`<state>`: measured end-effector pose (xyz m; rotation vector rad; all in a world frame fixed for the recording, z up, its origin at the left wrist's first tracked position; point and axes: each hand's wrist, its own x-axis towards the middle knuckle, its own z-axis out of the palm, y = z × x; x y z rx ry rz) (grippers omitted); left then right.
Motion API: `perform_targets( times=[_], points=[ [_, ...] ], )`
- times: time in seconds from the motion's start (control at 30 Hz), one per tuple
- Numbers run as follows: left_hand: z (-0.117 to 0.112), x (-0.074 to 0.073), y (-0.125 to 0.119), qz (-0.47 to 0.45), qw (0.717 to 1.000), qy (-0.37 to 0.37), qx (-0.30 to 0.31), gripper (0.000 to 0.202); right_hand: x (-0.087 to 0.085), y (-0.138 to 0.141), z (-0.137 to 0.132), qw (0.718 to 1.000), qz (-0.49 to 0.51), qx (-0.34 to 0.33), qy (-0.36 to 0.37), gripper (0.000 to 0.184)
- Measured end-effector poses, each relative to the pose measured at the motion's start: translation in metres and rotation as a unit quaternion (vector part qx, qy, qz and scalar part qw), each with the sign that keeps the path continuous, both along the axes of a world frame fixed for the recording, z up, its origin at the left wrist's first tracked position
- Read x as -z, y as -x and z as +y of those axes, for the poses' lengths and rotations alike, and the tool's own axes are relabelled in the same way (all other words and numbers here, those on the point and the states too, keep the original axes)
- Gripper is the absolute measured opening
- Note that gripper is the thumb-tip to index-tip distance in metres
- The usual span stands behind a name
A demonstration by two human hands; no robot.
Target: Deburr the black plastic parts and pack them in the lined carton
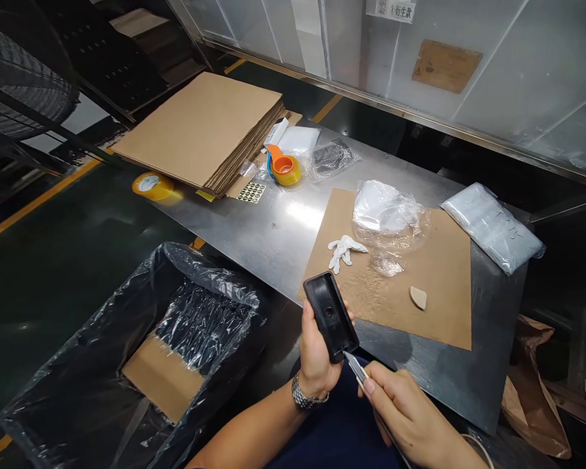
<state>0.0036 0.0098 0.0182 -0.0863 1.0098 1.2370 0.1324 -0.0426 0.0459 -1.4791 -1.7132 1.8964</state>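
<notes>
Black plastic tray part (331, 316) held upright in left hand (316, 355), fingers wrapped closed around its lower half, just off the near edge of the steel table (273, 228); right hand (405, 407) pinches a thin blade (355, 366) closed between fingers, tip touching the part's lower corner. Step judged: trimming the edge; next move calls for a steady part and a shallow blade angle. Beyond the part on the table: cardboard sheet (439, 299), white glove (344, 251), clear bags (388, 218); left of the part, a black-lined box (141, 365).
</notes>
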Motion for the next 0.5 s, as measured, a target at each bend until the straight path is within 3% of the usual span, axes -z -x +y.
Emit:
perform_targets(
  times=[0.5],
  points=[
    [-0.0017, 0.0017, 0.0028, 0.010, 1.000, -0.014, -0.002, 0.050, 0.0006, 0.0051, -0.0061, 1.000, -0.026, -0.006, 0.004, 0.029]
  ],
)
